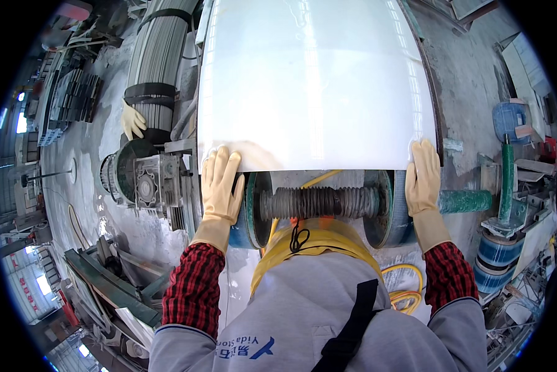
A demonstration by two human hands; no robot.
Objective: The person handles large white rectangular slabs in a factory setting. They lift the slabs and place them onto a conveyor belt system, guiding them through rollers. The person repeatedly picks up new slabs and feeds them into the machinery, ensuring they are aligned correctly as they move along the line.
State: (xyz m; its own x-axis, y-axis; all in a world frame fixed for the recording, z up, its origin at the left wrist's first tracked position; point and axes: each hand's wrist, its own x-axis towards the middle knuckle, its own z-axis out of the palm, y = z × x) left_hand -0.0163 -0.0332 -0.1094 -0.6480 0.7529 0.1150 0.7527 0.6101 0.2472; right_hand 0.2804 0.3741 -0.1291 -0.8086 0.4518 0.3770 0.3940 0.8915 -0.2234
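Worker's left gloved hand (219, 193) and right gloved hand (423, 189) rest on the near corners of the glossy white slab (309, 93); fingers extended, grasping nothing. Slab lies just beyond the ridged roller (318, 203).

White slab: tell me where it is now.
In the head view, the white slab fills the upper middle, beyond the ribbed grey shaft; the left hand touches its near left corner, the right hand its near right corner.
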